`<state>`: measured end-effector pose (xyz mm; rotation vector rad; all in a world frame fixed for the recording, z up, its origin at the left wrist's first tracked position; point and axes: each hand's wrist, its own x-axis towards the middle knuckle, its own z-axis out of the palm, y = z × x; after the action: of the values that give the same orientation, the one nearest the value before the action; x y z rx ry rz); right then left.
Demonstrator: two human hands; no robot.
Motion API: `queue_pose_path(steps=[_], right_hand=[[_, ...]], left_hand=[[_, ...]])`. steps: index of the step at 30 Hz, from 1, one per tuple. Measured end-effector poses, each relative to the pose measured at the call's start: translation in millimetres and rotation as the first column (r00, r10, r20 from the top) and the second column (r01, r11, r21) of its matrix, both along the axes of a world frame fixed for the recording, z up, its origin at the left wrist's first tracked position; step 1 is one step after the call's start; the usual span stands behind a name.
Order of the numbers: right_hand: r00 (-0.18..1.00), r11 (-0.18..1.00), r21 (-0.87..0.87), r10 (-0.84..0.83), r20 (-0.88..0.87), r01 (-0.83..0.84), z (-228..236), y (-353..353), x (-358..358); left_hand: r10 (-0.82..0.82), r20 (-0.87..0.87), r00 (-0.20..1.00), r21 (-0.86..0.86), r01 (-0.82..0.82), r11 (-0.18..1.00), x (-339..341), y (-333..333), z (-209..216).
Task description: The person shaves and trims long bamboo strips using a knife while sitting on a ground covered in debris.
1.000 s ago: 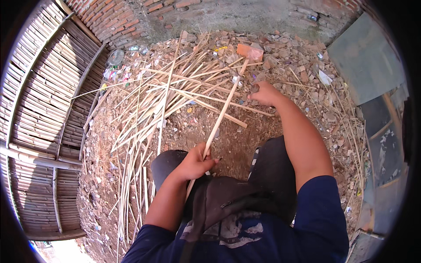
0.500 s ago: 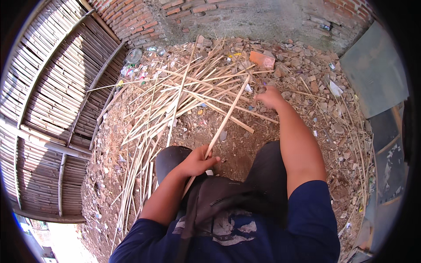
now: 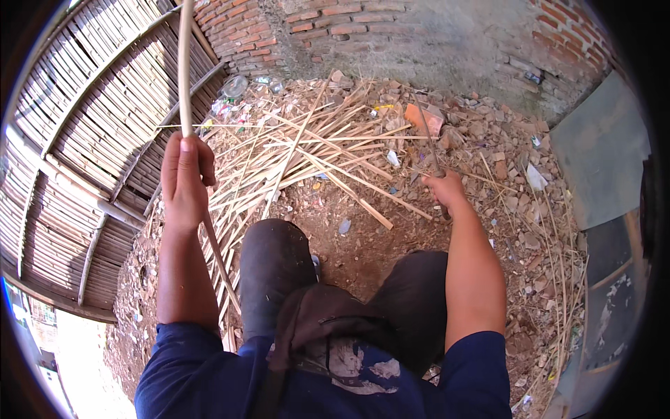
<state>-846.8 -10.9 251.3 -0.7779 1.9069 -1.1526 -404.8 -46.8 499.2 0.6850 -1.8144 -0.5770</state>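
Scanning the ground first: scraps of coloured litter [image 3: 222,110] lie at the foot of the brick wall [image 3: 293,28], beside a clear round plastic container [image 3: 234,86]; a small white wrapper [image 3: 393,158] sits among the pile of bamboo strips [image 3: 307,150], and a larger white scrap [image 3: 537,177] lies on the rubble to the right. An orange brick fragment [image 3: 422,117] rests at the far edge of the pile. No print is legible.

The left hand [image 3: 183,181] is raised, fingers wrapped fully around a long bamboo strip [image 3: 185,70]. Its long axis runs near vertical, upper end passing out of view at the top, lower end slanting down-right past the left knee [image 3: 269,258].

The right hand [image 3: 445,188] is closed around a thin dark stick [image 3: 427,136], which points up and away toward the wall.
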Motion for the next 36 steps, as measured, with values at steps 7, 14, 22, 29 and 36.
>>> queue_pose_path(steps=[7,14,22,29,36], right_hand=[[0.991,0.994,-0.024,0.108,-0.075,-0.110,-10.6,10.9,-11.6],[0.978,0.982,0.112,0.164,-0.130,-0.150,-8.6,25.1,-13.6],[0.985,0.981,0.138,0.149,-0.083,-0.136,-9.8,40.8,-23.0],[0.993,0.991,0.096,0.101,-0.064,-0.095,-18.0,44.4,-24.3],[0.977,0.943,0.288,0.195,-0.080,-0.165,-11.3,64.0,-31.4]], left_hand=[[0.035,-0.399,0.916,-0.449,-0.228,0.864,32.2,39.5,169.5],[0.176,-0.650,0.739,-0.257,-0.431,0.865,20.1,35.7,140.8],[0.382,-0.677,0.629,0.357,-0.173,0.918,28.8,-50.4,-20.1],[0.631,-0.454,0.629,0.704,-0.180,0.687,42.1,-112.1,-198.0],[0.590,-0.490,0.642,0.787,0.036,0.615,0.6,-159.0,-228.9]])
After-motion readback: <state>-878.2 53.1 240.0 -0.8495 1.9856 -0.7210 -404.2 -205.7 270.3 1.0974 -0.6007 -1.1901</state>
